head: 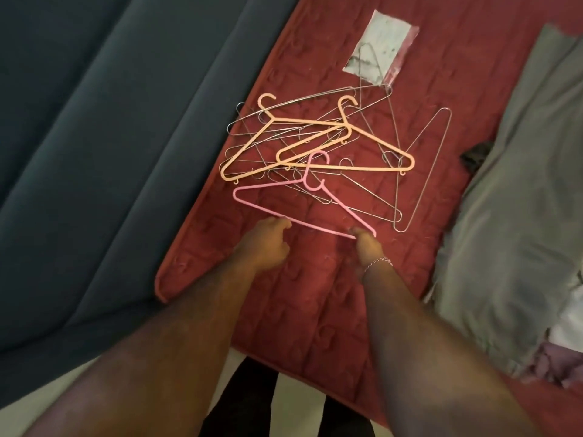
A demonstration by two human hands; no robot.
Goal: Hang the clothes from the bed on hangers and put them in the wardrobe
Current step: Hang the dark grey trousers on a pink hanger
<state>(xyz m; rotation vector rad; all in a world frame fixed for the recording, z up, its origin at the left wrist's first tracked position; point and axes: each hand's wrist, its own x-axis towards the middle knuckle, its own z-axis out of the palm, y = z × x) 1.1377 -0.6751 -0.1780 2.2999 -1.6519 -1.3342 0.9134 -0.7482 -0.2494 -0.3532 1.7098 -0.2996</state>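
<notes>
A pink plastic hanger (252, 205) lies nearest me on the red quilted bedcover (309, 310). My left hand (268, 244) has curled fingers, its fingertips at the hanger's bottom bar. My right hand (366, 247) pinches the hanger's right end. Behind it lie two orange plastic hangers (347, 167) tangled with several thin wire hangers (426, 171). A heap of grey clothes (511, 216) lies on the bed to the right, with white and purple fabric (564, 348) at its near end.
A dark blue sofa or cushion (110, 137) runs along the bed's left edge. A small clear packet with a white card (381, 48) lies at the far side of the cover. A dark garment scrap (476, 156) peeks from the grey heap. My dark trousers show below.
</notes>
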